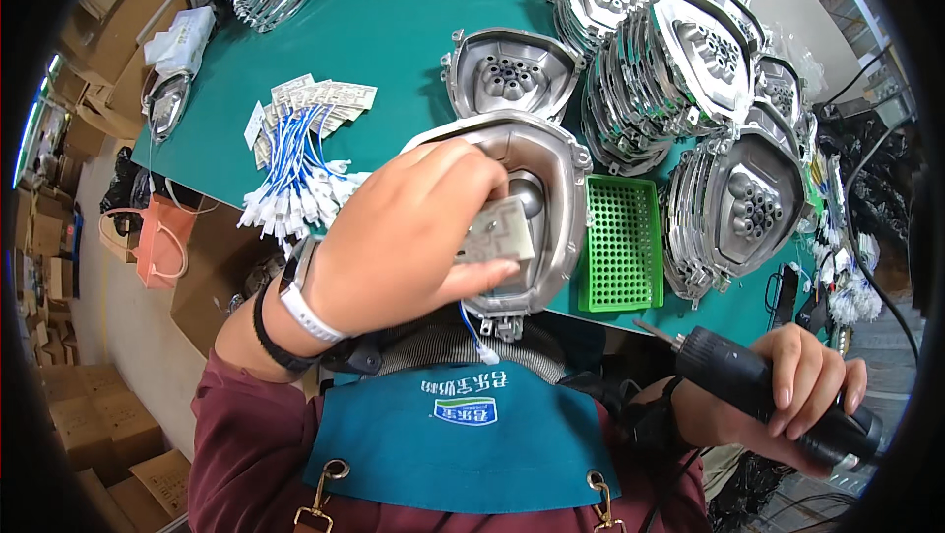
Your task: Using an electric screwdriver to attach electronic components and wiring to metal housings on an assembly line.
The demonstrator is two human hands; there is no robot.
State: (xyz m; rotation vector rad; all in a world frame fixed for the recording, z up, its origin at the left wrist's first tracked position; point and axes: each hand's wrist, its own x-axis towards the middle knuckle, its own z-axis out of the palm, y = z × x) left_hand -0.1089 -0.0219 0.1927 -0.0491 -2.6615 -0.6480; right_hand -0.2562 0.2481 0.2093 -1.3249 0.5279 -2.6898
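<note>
My left hand (399, 228) is closed on a small whitish circuit board (514, 228), pinched between thumb and fingers. The board is over a silver reflector housing (563, 228) at the table's near edge, and whether they touch I cannot tell. A blue-and-white lead with a white connector (486, 354) dangles below the housing. My right hand (812, 385) is wrapped around a black electric screwdriver (728, 368), off the table's edge at the right. Its bit points up and left. Behind the first housing lies a second silver housing (512, 75).
Left of my hand are several circuit boards (330, 100) with bundled blue-and-white leads. A green perforated tray (622, 243) sits right of the housing. Stacks of silver housings (704, 51) fill the far right and back. A black cable (854, 208) hangs at the right.
</note>
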